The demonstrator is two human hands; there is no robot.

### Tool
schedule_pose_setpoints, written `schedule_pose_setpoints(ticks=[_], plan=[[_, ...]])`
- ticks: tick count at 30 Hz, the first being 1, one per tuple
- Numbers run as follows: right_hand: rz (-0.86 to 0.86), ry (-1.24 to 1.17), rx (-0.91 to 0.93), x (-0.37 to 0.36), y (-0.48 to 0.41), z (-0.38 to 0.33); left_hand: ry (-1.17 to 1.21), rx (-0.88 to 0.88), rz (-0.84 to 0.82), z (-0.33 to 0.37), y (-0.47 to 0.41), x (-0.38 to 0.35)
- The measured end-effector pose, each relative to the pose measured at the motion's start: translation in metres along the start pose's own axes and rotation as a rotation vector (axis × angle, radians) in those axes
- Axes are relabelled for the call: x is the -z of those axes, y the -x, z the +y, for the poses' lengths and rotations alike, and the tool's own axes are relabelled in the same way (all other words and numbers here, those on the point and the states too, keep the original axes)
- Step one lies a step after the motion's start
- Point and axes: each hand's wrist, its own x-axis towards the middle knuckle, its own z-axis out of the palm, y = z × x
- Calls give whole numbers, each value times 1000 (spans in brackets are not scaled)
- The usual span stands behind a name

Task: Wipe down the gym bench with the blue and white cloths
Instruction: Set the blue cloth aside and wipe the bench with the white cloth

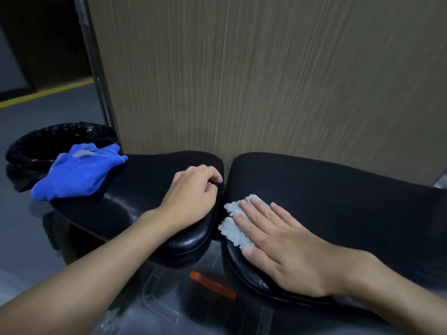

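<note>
Forearm: bare left forearm (79, 274) comes in from the bottom-left corner and runs up and right to the hand.
Bin: round bin lined with a black plastic bag (31, 146) stands on the grey floor at far left, just beside the bench's left end.
Blue cloth: crumpled bright blue cloth (77, 172) lies on the far-left end of the left pad, overhanging its edge toward the bin, with neither hand touching it.
Bench: glossy black padded gym bench, made up of a left pad (145, 180) and a right pad (338, 201) with a narrow gap between them.
Left hand: left hand (191, 194) rests palm down on the right end of the left pad, its fingers curled over the pad's edge into the gap and gripping it.
Below the gap: what seems to be a clear plastic box (169, 293) with an orange strip (212, 285), too blurred to be sure.
White cloth: small fluffy white cloth (235, 226) lies on the near-left corner of the right pad, just beside the gap.
Right hand: right hand (285, 245) lies flat with its fingers straight and slightly spread; the fingers press on the white cloth and the palm lies on the pad.
Backdrop: pale wood-grain panel (266, 81) stands upright directly behind both pads.
</note>
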Motion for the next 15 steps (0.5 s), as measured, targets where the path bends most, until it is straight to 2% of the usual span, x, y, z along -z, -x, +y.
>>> schedule_pose_setpoints(ticks=[7,12,15], plan=[[71,-13,-163,10,-70,34,-72,-8,-47,0,-2,-3],[138,-51,-257,19,-147,78,-175,-76,-76,-1,0,-6],[120,-95,-347,31,-174,89,-199,-92,-88,-1,0,-6]])
